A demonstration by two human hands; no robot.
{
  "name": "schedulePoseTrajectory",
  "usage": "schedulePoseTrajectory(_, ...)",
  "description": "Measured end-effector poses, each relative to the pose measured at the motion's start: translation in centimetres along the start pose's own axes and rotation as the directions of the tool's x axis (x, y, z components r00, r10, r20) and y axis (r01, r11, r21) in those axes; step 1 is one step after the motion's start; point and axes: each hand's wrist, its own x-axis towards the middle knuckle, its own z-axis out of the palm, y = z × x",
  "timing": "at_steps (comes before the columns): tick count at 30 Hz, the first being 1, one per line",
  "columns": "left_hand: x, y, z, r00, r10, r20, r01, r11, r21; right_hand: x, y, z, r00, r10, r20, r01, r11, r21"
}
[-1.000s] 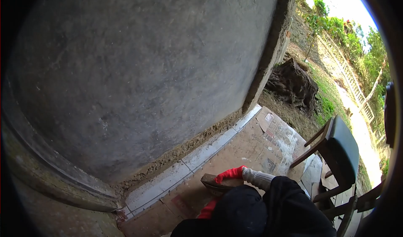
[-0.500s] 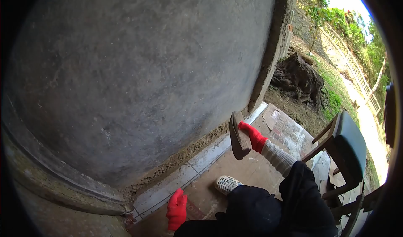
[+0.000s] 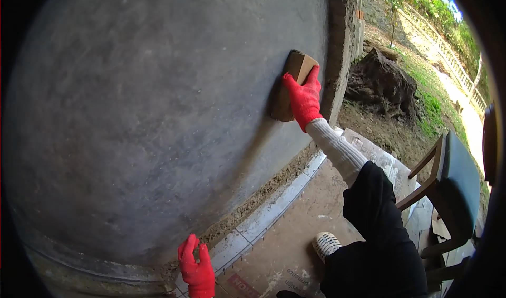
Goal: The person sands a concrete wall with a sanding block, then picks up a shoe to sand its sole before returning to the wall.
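A wooden plastering float (image 3: 287,95) lies against the grey plastered wall (image 3: 174,97), close to its right-hand edge. My right hand (image 3: 304,98), in a red glove, grips it with thumb and fingers, arm stretched out. The underside of the float is hidden against the wall. Low in the view, my left hand (image 3: 196,267), also red-gloved, is held up near the foot of the wall with nothing in it. Its fingers are loosely bent and apart.
Cardboard (image 3: 279,245) covers the floor beside a white tiled strip (image 3: 250,227) along the wall base. A dark-seated chair (image 3: 458,179) stands at right. Outside, a tree stump (image 3: 382,87) sits past the wall's corner. My shoe (image 3: 327,244) is on the cardboard.
My right hand has raised the float from near the floor up onto the wall. My left hand has shifted left and slightly lower, and the view has turned somewhat.
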Motion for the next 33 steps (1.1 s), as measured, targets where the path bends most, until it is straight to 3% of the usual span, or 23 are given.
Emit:
schedulePoseTrajectory(1,0.8,0.7,0.4,1.0,0.012,0.012,-0.012,1.0,0.02,-0.3,1.4,0.5,0.999,-0.043,-0.007,0.043,0.999,0.006)
schedulePoseTrajectory(2,1.8,1.3,0.8,0.972,0.217,0.09,-0.231,0.95,0.209,-1.1,3.3,0.6,0.996,-0.088,-0.017,0.088,0.996,0.016)
schedulePoseTrajectory(3,2.9,1.7,1.4,0.897,0.393,0.204,-0.442,0.818,0.368,-2.1,6.0,0.9,0.987,-0.154,-0.033,0.154,0.988,-0.01)
schedulePoseTrajectory(4,3.9,2.1,2.2,0.89,0.4,0.221,-0.456,0.803,0.384,-3.4,9.5,0.8,0.985,-0.172,0.003,0.172,0.983,-0.058)
schedulePoseTrajectory(5,4.7,2.5,2.9,0.838,0.454,0.302,-0.544,0.737,0.401,-5.2,13.5,1.0,0.989,-0.151,-0.003,0.15,0.982,-0.114)
schedulePoseTrajectory(7,6.3,3.6,4.1,0.772,0.492,0.402,-0.634,0.648,0.423,-7.5,20.4,1.3,0.997,0.072,-0.014,-0.073,0.994,-0.079)
schedulePoseTrajectory(8,7.4,4.3,4.7,0.731,0.506,0.458,-0.682,0.568,0.46,-7.1,22.5,1.6,0.981,0.189,-0.047,-0.188,0.982,0.028)
schedulePoseTrajectory(9,8.4,5.0,5.4,0.685,0.513,0.517,-0.728,0.48,0.49,-5.8,21.8,1.6,0.98,0.187,-0.063,-0.186,0.982,0.027)
schedulePoseTrajectory(10,9.3,5.7,5.7,0.675,0.505,0.538,-0.738,0.453,0.5,-4.5,21.3,1.1,0.978,0.193,-0.078,-0.191,0.981,0.022)
schedulePoseTrajectory(12,10.5,7.2,5.9,0.675,0.498,0.545,-0.711,0.24,0.661,-1.3,18.5,0.7,0.989,0.078,-0.127,-0.079,0.997,-0.002)
schedulePoseTrajectory(13,11.3,7.8,6.0,0.668,0.477,0.572,-0.72,0.219,0.659,0.1,17.4,0.4,0.992,0.014,-0.124,-0.019,0.999,-0.036)
schedulePoseTrajectory(15,12.9,8.5,6.4,0.581,0.633,0.511,-0.725,0.119,0.678,0.9,17.2,0.2,0.993,-0.048,-0.105,0.042,0.997,-0.062)
schedulePoseTrajectory(16,13.5,8.4,6.2,0.578,0.627,0.522,-0.729,0.11,0.676,-0.1,18.7,0.1,0.994,-0.034,-0.104,0.028,0.998,-0.059)
schedulePoseTrajectory(18,14.5,7.7,5.5,0.598,0.66,0.456,-0.651,0.069,0.756,-3.6,23.6,0.0,0.988,-0.153,-0.024,0.15,0.982,-0.117)
schedulePoseTrajectory(19,15.1,7.5,5.5,0.595,0.67,0.444,-0.647,0.07,0.759,-6.1,26.6,0.5,0.996,-0.081,-0.03,0.078,0.993,-0.094)
schedulePoseTrajectory(21,16.2,7.1,5.4,0.501,0.736,0.456,-0.649,-0.029,0.76,-7.2,27.9,0.0,0.999,0.041,0.008,-0.041,0.997,-0.068)
schedulePoseTrajectory(25,17.4,4.4,5.2,0.594,0.696,0.403,-0.494,-0.08,0.866,-1.6,25.7,0.1,0.991,-0.089,-0.102,0.076,0.99,-0.122)
schedulePoseTrajectory(27,17.7,4.0,5.3,0.541,0.701,0.465,-0.458,-0.218,0.862,2.3,23.5,-0.4,0.989,-0.055,-0.135,0.046,0.997,-0.065)
schedulePoseTrajectory(29,17.9,3.8,5.3,0.528,0.704,0.474,-0.468,-0.224,0.855,2.7,22.9,-0.6,0.99,-0.005,-0.138,-0.003,0.998,-0.061)
schedulePoseTrajectory(31,17.9,3.7,5.4,0.521,0.715,0.466,-0.476,-0.21,0.854,-1.1,23.8,0.2,0.979,0.106,-0.173,-0.116,0.992,-0.048)
schedulePoseTrajectory(32,17.7,3.7,5.6,0.519,0.723,0.456,-0.455,-0.218,0.864,-4.7,24.5,1.0,0.952,0.282,-0.121,-0.285,0.959,0.0)
schedulePoseTrajectory(33,17.7,3.7,5.8,0.515,0.731,0.448,-0.432,-0.23,0.872,-8.4,22.5,0.7,0.93,0.364,0.042,-0.366,0.925,0.105)
